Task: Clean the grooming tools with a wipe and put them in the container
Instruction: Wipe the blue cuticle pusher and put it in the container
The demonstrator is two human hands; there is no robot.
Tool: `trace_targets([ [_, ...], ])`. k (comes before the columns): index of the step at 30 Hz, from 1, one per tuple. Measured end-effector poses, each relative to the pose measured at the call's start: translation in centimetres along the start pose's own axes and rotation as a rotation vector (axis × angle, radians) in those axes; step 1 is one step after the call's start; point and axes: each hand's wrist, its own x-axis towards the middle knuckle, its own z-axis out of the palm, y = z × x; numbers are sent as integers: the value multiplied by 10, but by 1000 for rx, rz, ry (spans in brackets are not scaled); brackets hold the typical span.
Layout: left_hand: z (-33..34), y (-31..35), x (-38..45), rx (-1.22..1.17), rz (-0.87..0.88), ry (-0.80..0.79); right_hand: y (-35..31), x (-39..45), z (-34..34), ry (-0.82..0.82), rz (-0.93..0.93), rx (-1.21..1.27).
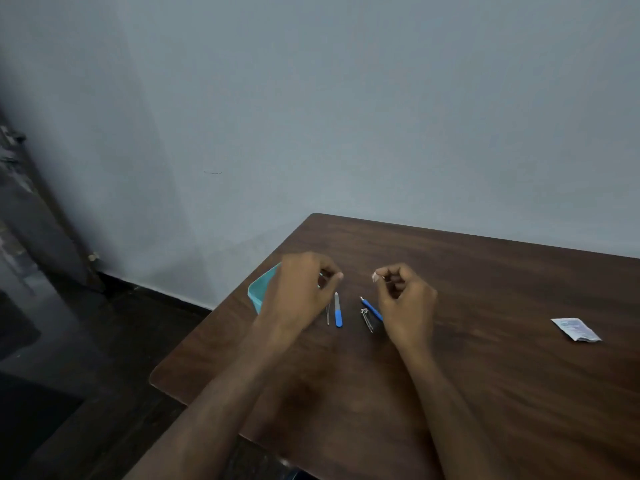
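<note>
- Nearest me on the table [450, 341], the clipper [367, 319], tweezers [328, 315] and file [338, 311] lie uncleaned, I judge.
- My right hand [407, 299] pinches the small wipe [376, 277]; the next move calls for lifting a tool.
- My left hand [301, 289] is curled; whether its grip holds anything, I cannot tell.
- The container [261, 289] sits behind it.

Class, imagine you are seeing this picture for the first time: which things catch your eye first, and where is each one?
Two hands are raised over the middle of the dark wooden table: the right hand pinches a small white wipe, and the left hand partly hides a teal container at the table's left edge. Between them lie small grooming tools, brightest a blue-handled file. Far right sits a torn white packet.
</note>
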Motion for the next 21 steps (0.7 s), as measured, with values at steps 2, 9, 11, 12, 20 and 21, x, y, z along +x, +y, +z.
trace_targets([
  [2, 18, 9, -4, -41, -4, -73, 3, 2, -7, 44, 46, 37],
  [9, 63, 43, -8, -67, 5, -221, 25, 8, -51, -38, -32, -128],
  [11, 69, 48, -7, -31, 13, -237, 32, 10, -65, -52, -35, -118],
  [12, 68, 48, -7, -8, 9, -251, 34, 10, -72, -58, -35, -114],
  [20, 85, 56, -19, 147, 122, -182, 53, 6, -123, -16, 74, -49],
  [21, 88, 58, -19, 149, 146, -174, 55, 10, -127, 7, 101, -37],
])
